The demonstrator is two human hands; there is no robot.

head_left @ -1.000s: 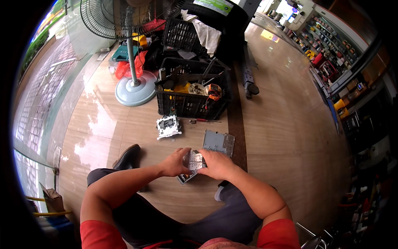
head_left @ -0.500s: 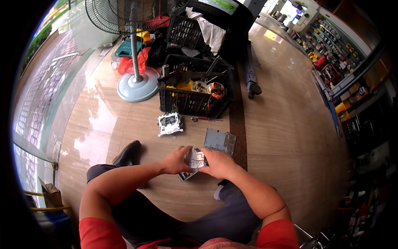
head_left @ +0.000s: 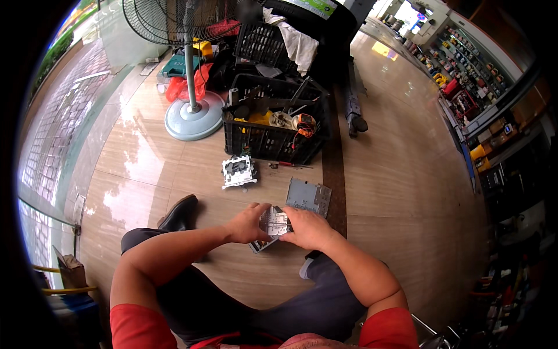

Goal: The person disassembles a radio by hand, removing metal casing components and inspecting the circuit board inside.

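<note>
Between my hands is a silver perforated metal part (head_left: 275,223), box-like, its exact kind unclear. My left hand (head_left: 250,223) grips its left side, thumb and fingers curled round it. On the opposite side my right hand (head_left: 308,228) closes on it, fingers on the upper corner. A grey metal casing (head_left: 265,244) shows just below the held part; whether the two are joined I cannot tell. Beyond my right hand a flat grey metal cover plate (head_left: 309,195) lies on the floor. Farther off to the left rests a white-framed mechanism (head_left: 238,172) with a dark centre.
A black plastic crate (head_left: 273,142) of tools stands ahead, with a red-handled screwdriver (head_left: 286,164) on the floor before it. Left of it is a standing fan's round base (head_left: 193,119). A black shoe (head_left: 179,212) is near my left forearm. Stocked shelves (head_left: 465,64) line the far right.
My hands keep the same grip on the metal part and have barely moved. The view has shifted very slightly.
</note>
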